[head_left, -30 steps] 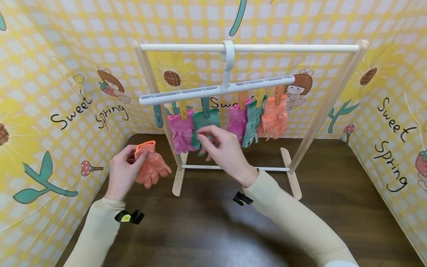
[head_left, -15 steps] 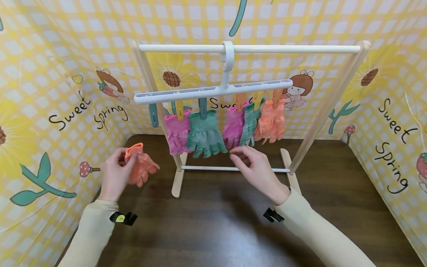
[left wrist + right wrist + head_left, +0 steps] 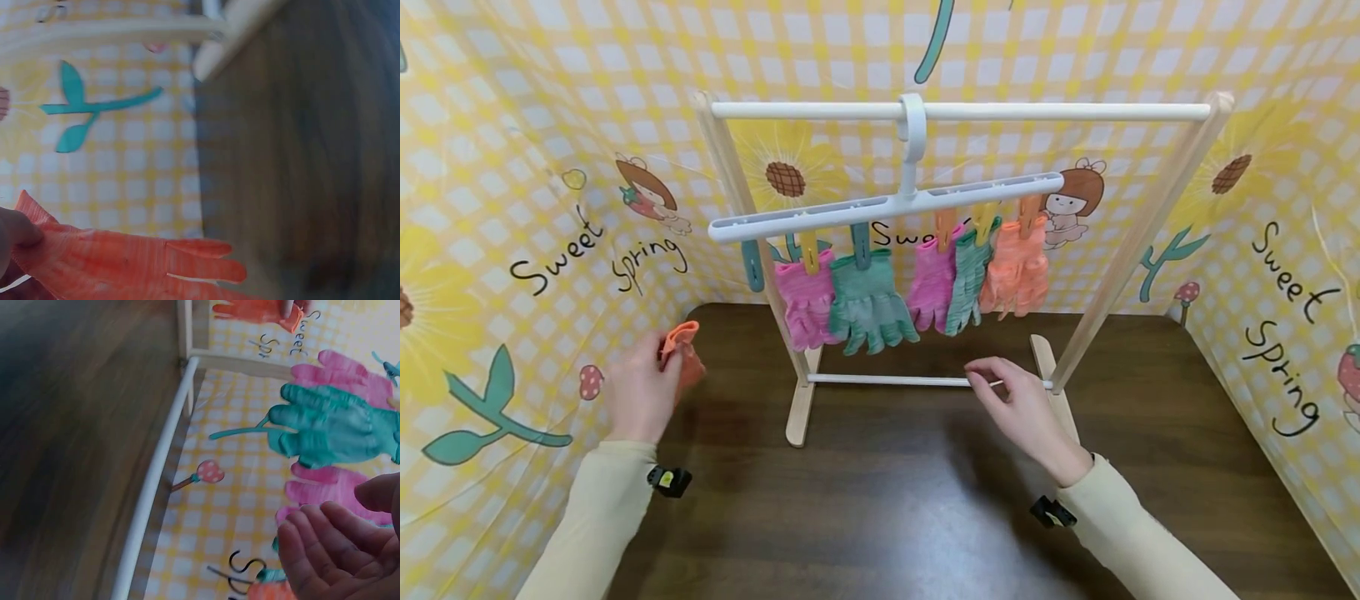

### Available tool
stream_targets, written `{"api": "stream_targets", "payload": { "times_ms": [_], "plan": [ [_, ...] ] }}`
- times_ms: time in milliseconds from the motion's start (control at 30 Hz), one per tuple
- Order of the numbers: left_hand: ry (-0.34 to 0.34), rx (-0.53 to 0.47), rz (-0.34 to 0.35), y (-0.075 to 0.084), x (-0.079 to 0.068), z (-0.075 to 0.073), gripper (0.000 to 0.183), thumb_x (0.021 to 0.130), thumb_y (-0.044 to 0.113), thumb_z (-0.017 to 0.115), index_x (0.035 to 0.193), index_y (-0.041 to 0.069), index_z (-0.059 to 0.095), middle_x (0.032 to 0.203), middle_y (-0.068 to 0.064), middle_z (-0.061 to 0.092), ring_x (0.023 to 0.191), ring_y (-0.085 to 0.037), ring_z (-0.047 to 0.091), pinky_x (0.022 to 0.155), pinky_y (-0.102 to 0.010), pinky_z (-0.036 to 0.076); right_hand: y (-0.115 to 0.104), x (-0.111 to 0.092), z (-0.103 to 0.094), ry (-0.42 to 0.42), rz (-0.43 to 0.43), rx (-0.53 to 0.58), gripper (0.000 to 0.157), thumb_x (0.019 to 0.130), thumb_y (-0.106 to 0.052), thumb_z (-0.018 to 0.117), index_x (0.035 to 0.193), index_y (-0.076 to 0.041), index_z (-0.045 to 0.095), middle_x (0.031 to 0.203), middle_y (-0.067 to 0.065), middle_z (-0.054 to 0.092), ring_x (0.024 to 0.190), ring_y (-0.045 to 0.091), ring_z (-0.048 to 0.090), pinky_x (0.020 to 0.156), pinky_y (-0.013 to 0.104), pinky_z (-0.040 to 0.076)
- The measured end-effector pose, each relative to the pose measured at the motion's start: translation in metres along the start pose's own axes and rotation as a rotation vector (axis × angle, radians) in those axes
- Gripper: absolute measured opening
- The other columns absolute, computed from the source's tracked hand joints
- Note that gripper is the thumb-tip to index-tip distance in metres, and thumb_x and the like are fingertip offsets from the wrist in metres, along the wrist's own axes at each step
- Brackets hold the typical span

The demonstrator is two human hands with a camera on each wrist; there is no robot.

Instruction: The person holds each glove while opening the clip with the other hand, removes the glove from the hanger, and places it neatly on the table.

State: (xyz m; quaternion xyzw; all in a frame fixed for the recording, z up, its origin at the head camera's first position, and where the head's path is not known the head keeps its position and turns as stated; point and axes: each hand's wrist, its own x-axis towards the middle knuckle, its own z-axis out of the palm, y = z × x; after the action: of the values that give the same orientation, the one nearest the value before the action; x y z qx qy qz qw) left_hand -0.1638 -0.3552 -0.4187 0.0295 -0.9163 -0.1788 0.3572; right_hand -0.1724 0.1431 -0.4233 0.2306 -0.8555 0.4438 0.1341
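**Orange glove [image 3: 688,360] in our left hand [image 3: 642,390]**

We pinch the glove by its cuff between thumb and fingers; it extends rightward from that hand, over the counter [image 3: 865,500], left of the wooden rack [image 3: 732,167]. Our right hand [image 3: 1026,417] hovers well apart, fingers relaxed and free, on the near side of the clipped gloves [image 3: 872,302].

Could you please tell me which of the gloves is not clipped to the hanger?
It is the orange glove in the left hand; the other gloves, including the orange one at the right end, hang from clips under the hanger.
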Motion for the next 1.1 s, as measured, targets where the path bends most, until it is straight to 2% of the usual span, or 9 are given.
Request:
{"api": "stream_targets", "payload": {
  "times_ms": [67,133,333,467,633,767,933,1100],
  "plan": [
    [-0.005,0.050,0.033,-0.002,-0.002,0.004,0.013,0.096,0.008,0.073,0.097,0.000,0.062,0.081,-0.025,0.064,0.070,-0.051,0.061,0.053,-0.061,0.041,0.005,-0.005,-0.003,-0.007,0.013,-0.023,0.016,0.102,-0.010,0.066,0.115,-0.005,0.073,0.106,0.005,0.074,0.093,0.018,0.070,0.079,0.037,0.060],
    [-0.024,0.086,0.060,-0.002,-0.006,0.008,0.015,0.094,0.008,0.075,0.095,0.002,0.061,0.080,-0.025,0.063,0.069,-0.053,0.060,0.050,-0.064,0.040,0.008,-0.009,-0.005,-0.020,0.030,-0.052,0.017,0.102,-0.011,0.066,0.116,-0.006,0.073,0.108,0.005,0.074,0.096,0.019,0.071,0.081,0.041,0.060],
    [-0.094,0.113,0.132,0.002,-0.016,0.022,0.015,0.090,0.003,0.075,0.098,0.001,0.062,0.075,-0.022,0.064,0.061,-0.047,0.060,0.047,-0.062,0.042,0.013,-0.019,-0.010,-0.043,0.047,-0.129,0.018,0.101,-0.012,0.068,0.117,-0.004,0.072,0.109,0.007,0.074,0.099,0.021,0.071,0.085,0.045,0.058],
    [-0.175,0.100,0.122,0.006,-0.021,0.028,0.017,0.089,0.001,0.074,0.100,0.002,0.061,0.078,-0.020,0.064,0.063,-0.044,0.060,0.046,-0.061,0.043,0.017,-0.024,-0.011,-0.040,0.040,-0.153,0.018,0.100,-0.011,0.069,0.116,-0.003,0.073,0.109,0.007,0.074,0.098,0.023,0.071,0.085,0.046,0.058],
    [-0.309,0.100,0.106,0.011,-0.027,0.033,0.020,0.088,0.004,0.077,0.099,0.003,0.060,0.078,-0.018,0.064,0.062,-0.042,0.061,0.045,-0.058,0.045,0.023,-0.028,-0.011,-0.025,0.010,-0.173,0.017,0.097,-0.007,0.071,0.113,-0.003,0.073,0.106,0.007,0.074,0.096,0.025,0.070,0.084,0.046,0.057],
    [-0.407,0.116,0.117,0.015,-0.033,0.039,0.023,0.087,0.005,0.079,0.098,0.000,0.060,0.078,-0.019,0.065,0.062,-0.043,0.062,0.046,-0.056,0.046,0.028,-0.030,-0.010,-0.021,-0.008,-0.197,0.016,0.095,-0.005,0.071,0.111,-0.004,0.074,0.106,0.007,0.075,0.098,0.024,0.070,0.085,0.046,0.056],
    [-0.469,0.119,0.152,0.016,-0.040,0.044,0.025,0.086,0.004,0.081,0.090,-0.001,0.057,0.071,-0.017,0.062,0.057,-0.036,0.061,0.047,-0.048,0.047,0.032,-0.032,-0.010,-0.044,0.001,-0.208,0.016,0.095,-0.005,0.071,0.111,-0.002,0.074,0.107,0.010,0.075,0.099,0.027,0.070,0.085,0.048,0.055],
    [-0.523,0.135,0.155,0.019,-0.046,0.047,0.025,0.085,0.004,0.081,0.085,0.002,0.056,0.067,-0.012,0.060,0.054,-0.029,0.059,0.047,-0.044,0.047,0.034,-0.035,-0.011,-0.075,0.017,-0.221,0.016,0.096,-0.007,0.070,0.110,-0.001,0.074,0.107,0.011,0.075,0.100,0.028,0.070,0.085,0.049,0.055]
  ]
}}
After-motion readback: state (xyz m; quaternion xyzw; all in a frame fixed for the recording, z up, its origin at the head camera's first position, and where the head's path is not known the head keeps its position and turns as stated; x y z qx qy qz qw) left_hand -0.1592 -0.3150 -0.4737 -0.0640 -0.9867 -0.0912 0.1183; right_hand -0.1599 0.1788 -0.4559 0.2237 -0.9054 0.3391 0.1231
